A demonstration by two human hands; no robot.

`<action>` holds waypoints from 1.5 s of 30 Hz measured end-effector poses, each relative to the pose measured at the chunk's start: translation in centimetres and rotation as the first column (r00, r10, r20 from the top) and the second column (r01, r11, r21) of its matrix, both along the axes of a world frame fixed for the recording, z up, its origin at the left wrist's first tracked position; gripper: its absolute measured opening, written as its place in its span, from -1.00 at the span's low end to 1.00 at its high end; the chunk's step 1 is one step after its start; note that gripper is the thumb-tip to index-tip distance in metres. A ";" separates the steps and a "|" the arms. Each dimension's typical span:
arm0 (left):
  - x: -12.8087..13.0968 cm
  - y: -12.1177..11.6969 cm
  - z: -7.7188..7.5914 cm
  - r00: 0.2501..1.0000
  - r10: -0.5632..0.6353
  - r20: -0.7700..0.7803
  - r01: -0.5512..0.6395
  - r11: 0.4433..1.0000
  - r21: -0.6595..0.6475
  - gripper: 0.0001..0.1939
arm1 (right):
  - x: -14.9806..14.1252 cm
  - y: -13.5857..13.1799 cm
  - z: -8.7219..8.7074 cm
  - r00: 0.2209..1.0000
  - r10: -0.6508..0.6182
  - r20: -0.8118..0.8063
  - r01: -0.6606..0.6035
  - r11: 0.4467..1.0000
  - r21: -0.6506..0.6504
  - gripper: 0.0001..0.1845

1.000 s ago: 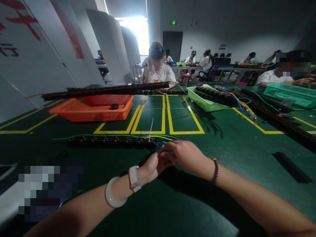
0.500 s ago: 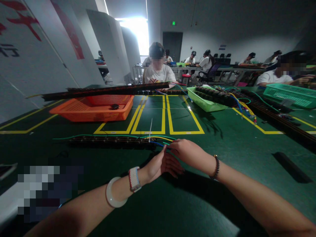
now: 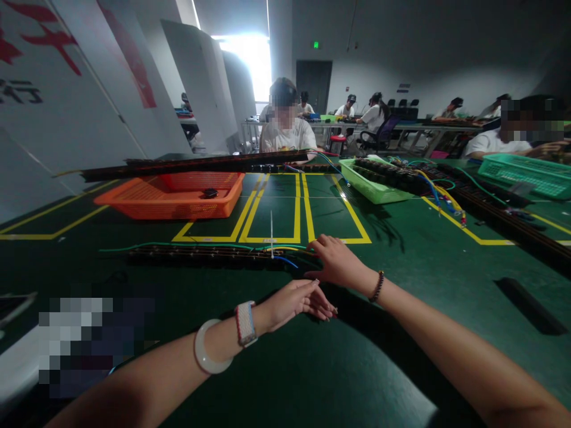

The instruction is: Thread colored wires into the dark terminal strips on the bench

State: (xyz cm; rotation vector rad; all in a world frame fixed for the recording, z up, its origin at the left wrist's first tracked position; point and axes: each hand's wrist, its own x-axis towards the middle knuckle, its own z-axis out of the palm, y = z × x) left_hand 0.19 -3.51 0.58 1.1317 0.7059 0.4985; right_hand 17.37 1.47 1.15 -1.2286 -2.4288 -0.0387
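A long, narrow black strip with dark, segmented sides (image 3: 200, 257) was laid flat across the dark green tabletop (image 3: 267, 380), ahead of the hands and mostly to their left. Along its far edge a thin green insulated wire (image 3: 178, 244) was seen, and at its right end a yellow insulated wire (image 3: 292, 248) and a short blue insulated wire (image 3: 285, 260) were left protruding. A slim white plastic cable tie (image 3: 272, 235) was stood upright near that end.

The right hand (image 3: 341, 261) was held with bent fingers at the wire ends; whether a wire was pinched could not be made out, since the fingertips were hidden. The left hand (image 3: 297, 303) was held just below, fingers loosely extended, with nothing seen gripped in it.

The strip was judged fairly stiff lengthwise and light to moderate in weight, best taken by its solid body, with support spread along the length. The wires were judged soft and springy, best pinched near their ends without tugging, as their joints could be fragile.
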 end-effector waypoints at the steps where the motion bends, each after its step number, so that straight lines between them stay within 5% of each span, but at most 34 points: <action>1: 0.0 0.0 0.0 1.000 0.002 0.001 -0.002 1.000 -0.007 -0.59 | 0.1 0.4 -0.4 0.999 0.006 -0.035 -0.005 1.000 0.020 -0.27; 5: 0.0 0.0 0.2 1.000 -0.014 -0.003 0.014 1.000 0.002 -0.62 | -0.1 1.8 -2.1 0.983 0.096 -0.158 -0.106 0.993 -0.057 0.02; 12: 0.0 0.0 0.5 0.999 -0.034 0.006 0.034 0.999 0.008 -0.61 | -0.7 3.3 -2.5 0.922 0.033 -0.386 -0.178 0.921 -0.346 -0.34; 16: 0.2 -0.1 0.6 1.000 0.003 -0.005 -0.003 1.000 -0.013 -0.62 | -0.6 3.5 -2.3 0.924 0.023 -0.382 -0.215 0.858 -0.467 -0.63; 29: 0.3 1.0 0.2 0.950 0.269 0.157 -0.195 0.908 -0.372 -0.63 | -0.8 2.8 -1.5 0.896 -0.056 -0.440 -0.253 0.750 -0.611 -0.52; 35: 0.2 0.9 -0.1 0.948 0.249 0.200 -0.166 0.919 -0.358 -0.59 | -0.8 3.0 -2.1 0.899 -0.048 -0.436 -0.243 0.772 -0.587 -0.62; 39: 0.2 1.0 -0.1 0.942 0.255 0.218 -0.169 0.922 -0.348 -0.58 | -0.7 2.7 -2.1 0.896 -0.007 -0.444 -0.294 0.740 -0.605 -0.71; 45: 0.2 1.2 0.3 0.928 0.301 0.220 -0.191 0.891 -0.411 -0.59 | -1.2 1.6 -1.4 0.921 0.148 -0.360 -0.259 0.923 -0.284 -0.74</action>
